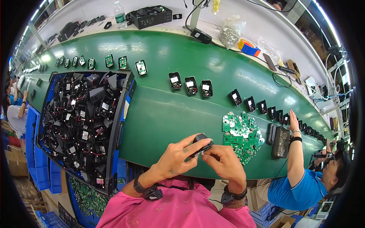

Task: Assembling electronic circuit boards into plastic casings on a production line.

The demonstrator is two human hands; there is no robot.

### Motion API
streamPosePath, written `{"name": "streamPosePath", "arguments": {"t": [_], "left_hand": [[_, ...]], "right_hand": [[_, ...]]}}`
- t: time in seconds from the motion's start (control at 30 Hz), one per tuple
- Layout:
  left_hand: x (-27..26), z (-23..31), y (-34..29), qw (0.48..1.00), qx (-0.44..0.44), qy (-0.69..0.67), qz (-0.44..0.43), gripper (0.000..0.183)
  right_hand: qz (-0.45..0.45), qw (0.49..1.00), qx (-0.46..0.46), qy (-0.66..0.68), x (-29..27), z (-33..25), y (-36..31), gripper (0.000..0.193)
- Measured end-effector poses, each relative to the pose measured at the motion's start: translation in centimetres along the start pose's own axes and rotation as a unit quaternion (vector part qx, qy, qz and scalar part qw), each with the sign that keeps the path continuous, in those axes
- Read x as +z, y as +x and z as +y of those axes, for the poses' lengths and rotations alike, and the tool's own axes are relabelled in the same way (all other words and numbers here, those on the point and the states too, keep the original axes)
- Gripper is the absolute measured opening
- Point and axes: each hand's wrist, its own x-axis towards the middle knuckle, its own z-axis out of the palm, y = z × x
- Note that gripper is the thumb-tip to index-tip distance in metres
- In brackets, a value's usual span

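Casing (203, 143) slants away rightward, held in my left hand (173, 155); my right hand (228, 162) pinches at its near edge.

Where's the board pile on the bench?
Head view, right of centre: the board pile lies on the green bench, beyond and rightward of the right hand, left of a black tray.

A clear bottle (120, 18) stands upright — orange-and-blue tape (249, 48) sits well apart.

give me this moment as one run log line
left hand: holding black housing; right hand: fingers at its edge; right side: piled green circuit boards; left side: tray of black parts
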Motion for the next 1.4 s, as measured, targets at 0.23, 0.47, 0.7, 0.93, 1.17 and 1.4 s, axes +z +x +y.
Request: {"name": "streamPosePath", "arguments": {"t": [0.23, 0.47, 0.7, 0.93, 1.17, 1.4], "left_hand": [[-0.2, 0.8, 0.3, 0.999, -0.043, 0.008, -0.023, 0.062], [-0.5, 0.7, 0.1, 0.992, -0.097, -0.062, -0.058, 0.066], [-0.2, 0.7, 0.0, 0.994, -0.095, -0.029, -0.05, 0.066], [0.4, 0.9, -0.4, 0.997, -0.067, 0.037, -0.026, 0.065], [1.1, 0.5, -0.5, 0.998, -0.064, 0.013, -0.009, 0.063], [2.2, -0.8, -1.3, 0.993, -0.111, -0.002, 0.03, 0.063]], "right_hand": [[0.012, 0.999, -0.041, -0.014, 0.3, 0.1, -0.1, 0.015], [0.035, 0.995, -0.088, -0.023, 1.0, 1.3, -0.2, 0.011], [0.057, 0.994, -0.088, -0.018, 1.3, 1.0, -0.1, 0.012], [0.018, 0.999, 0.041, 0.001, 1.1, 0.2, -0.4, 0.015], [0.095, 0.995, -0.02, 0.004, 2.7, 1.4, -0.3, 0.014], [0.124, 0.991, 0.046, 0.017, 4.6, 2.7, 0.0, 0.016]]}}
